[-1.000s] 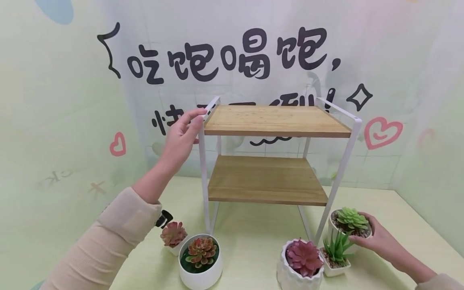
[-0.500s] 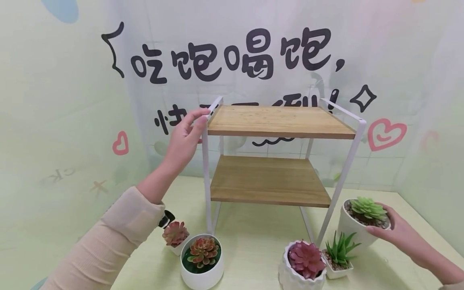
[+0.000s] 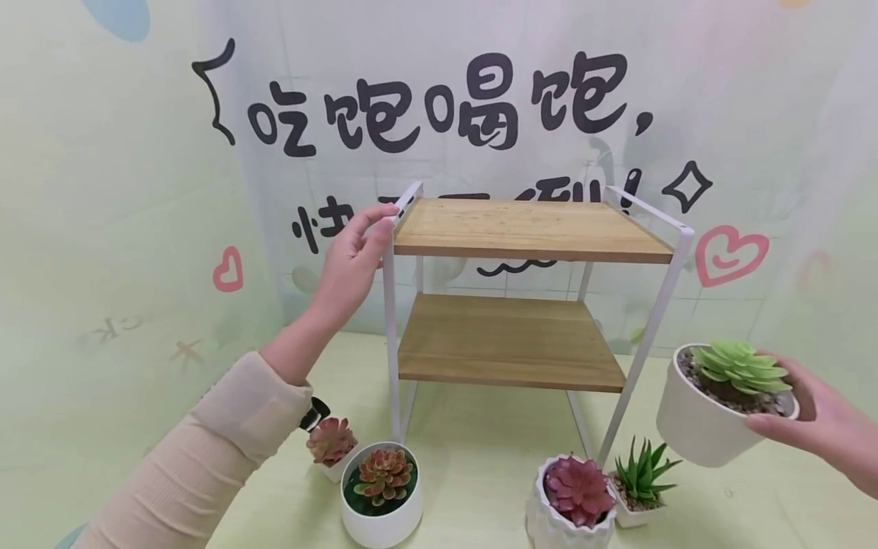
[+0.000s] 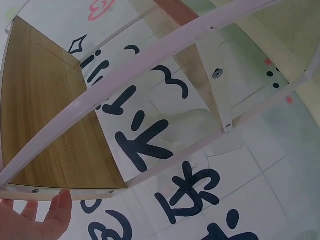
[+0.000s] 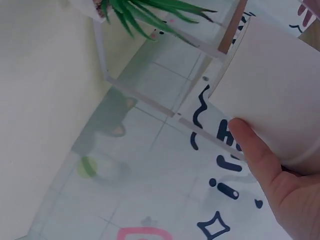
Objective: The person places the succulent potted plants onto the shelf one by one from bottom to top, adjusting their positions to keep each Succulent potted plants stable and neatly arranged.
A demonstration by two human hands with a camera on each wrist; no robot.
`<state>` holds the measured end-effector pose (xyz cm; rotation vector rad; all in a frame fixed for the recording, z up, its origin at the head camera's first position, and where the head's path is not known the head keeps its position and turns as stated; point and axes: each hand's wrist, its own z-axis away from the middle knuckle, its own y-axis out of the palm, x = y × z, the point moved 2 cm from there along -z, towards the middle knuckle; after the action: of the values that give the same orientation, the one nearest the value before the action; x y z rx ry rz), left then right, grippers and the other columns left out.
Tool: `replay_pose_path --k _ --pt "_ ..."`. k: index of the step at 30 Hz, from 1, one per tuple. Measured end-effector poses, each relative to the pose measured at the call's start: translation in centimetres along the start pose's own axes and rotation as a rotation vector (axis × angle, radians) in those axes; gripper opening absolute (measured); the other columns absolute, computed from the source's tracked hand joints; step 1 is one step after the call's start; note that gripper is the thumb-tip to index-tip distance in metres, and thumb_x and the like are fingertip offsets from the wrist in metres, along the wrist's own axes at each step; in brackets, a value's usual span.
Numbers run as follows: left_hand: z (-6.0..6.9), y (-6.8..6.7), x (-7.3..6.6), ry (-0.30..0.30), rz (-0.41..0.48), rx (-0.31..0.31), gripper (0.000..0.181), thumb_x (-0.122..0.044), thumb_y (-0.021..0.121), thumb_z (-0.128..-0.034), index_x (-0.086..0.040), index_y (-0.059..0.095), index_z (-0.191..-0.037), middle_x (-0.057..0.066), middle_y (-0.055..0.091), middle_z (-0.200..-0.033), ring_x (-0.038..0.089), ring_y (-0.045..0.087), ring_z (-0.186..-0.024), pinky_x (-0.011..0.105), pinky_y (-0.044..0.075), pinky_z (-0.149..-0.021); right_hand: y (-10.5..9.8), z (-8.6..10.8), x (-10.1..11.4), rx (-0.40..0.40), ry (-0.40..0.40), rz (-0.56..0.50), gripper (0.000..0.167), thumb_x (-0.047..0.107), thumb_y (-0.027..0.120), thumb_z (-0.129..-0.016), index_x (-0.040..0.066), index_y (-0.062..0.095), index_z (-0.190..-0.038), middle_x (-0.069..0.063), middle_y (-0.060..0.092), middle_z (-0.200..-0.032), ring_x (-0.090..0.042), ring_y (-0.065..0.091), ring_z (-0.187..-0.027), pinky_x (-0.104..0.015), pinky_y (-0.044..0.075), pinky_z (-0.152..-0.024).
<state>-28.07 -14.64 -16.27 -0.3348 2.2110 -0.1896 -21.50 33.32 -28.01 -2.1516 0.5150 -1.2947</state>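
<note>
A two-tier shelf (image 3: 511, 343) with wooden boards and a white metal frame stands on the table. My left hand (image 3: 350, 259) grips its upper left front corner; in the left wrist view those fingertips (image 4: 62, 205) lie against the side bar. At the right, my right hand (image 3: 816, 415) holds a round white pot (image 3: 706, 431) by its rim side, with a pale green succulent (image 3: 741, 366) and pebbles in it. This pot hangs above the table, slightly tilted. The right wrist view shows its smooth wall (image 5: 275, 95), with the thumb along it.
Near the shelf's right foot are a small spiky green plant (image 3: 642, 476) and a dark red succulent (image 3: 579, 488) in a scalloped pot. At the left foot stand a reddish-green succulent (image 3: 384, 476) and a small pink one (image 3: 331, 440). A printed curtain (image 3: 446, 46) hangs behind.
My right hand has lifted the pale green succulent's pot off the table, up and to the right, away from the spiky plant. The left hand keeps its hold on the shelf.
</note>
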Motion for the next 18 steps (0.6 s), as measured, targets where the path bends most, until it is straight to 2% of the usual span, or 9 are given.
replay_pose_path --k 2,5,9,12,14,18 --pt "0.0 0.0 -0.1 0.000 -0.006 0.000 0.033 -0.027 0.044 -0.0971 -0.009 0.050 -0.124 0.007 0.046 -0.132 0.029 0.054 -0.106 0.046 0.046 -0.086 0.0 0.0 0.5 0.025 -0.045 -0.036 0.074 -0.008 0.054 -0.082 0.043 0.027 -0.128 0.030 0.042 -0.115 0.010 0.049 -0.093 -0.018 0.048 -0.063" --pt "0.1 0.0 -0.1 0.002 -0.014 0.001 0.034 -0.029 0.044 -0.0969 -0.009 0.050 -0.124 0.007 0.046 -0.133 0.029 0.053 -0.108 0.046 0.046 -0.086 0.4 -0.2 1.4 0.069 -0.080 -0.034 0.076 -0.007 0.055 -0.082 0.038 0.025 -0.134 0.027 0.042 -0.120 0.007 0.051 -0.094 -0.022 0.050 -0.062" --pt "0.1 0.0 -0.2 -0.003 -0.025 0.002 0.036 -0.032 0.044 -0.0965 -0.011 0.050 -0.125 0.006 0.045 -0.134 0.029 0.053 -0.108 0.046 0.046 -0.086 0.9 -0.8 2.6 0.136 -0.064 -0.023 0.072 0.003 0.056 -0.084 0.035 0.021 -0.138 0.023 0.043 -0.122 0.003 0.052 -0.097 -0.026 0.051 -0.064" --pt "0.1 0.0 -0.1 -0.012 -0.031 -0.001 0.036 -0.033 0.044 -0.0963 -0.012 0.050 -0.125 0.006 0.045 -0.134 0.028 0.053 -0.109 0.045 0.045 -0.087 1.7 -1.8 3.9 0.174 -0.048 -0.059 0.068 0.007 0.057 -0.085 0.032 0.022 -0.139 0.019 0.045 -0.122 0.000 0.052 -0.099 -0.028 0.051 -0.067" --pt "0.1 0.1 -0.1 -0.013 -0.034 -0.008 0.036 -0.033 0.044 -0.0964 -0.011 0.050 -0.124 0.006 0.046 -0.133 0.029 0.053 -0.108 0.045 0.044 -0.088 2.4 -2.6 5.0 0.185 -0.062 -0.088 0.068 0.007 0.058 -0.084 0.024 0.023 -0.140 0.013 0.045 -0.124 -0.002 0.052 -0.100 -0.029 0.051 -0.068" --pt "0.2 0.2 0.0 -0.010 -0.040 -0.029 0.034 -0.031 0.044 -0.0967 -0.011 0.050 -0.124 0.005 0.047 -0.133 0.029 0.053 -0.109 0.044 0.040 -0.090 4.2 -4.5 7.9 0.216 -0.080 -0.133 0.071 0.009 0.060 -0.083 0.010 0.021 -0.142 -0.008 0.045 -0.128 -0.004 0.053 -0.101 -0.031 0.051 -0.071"
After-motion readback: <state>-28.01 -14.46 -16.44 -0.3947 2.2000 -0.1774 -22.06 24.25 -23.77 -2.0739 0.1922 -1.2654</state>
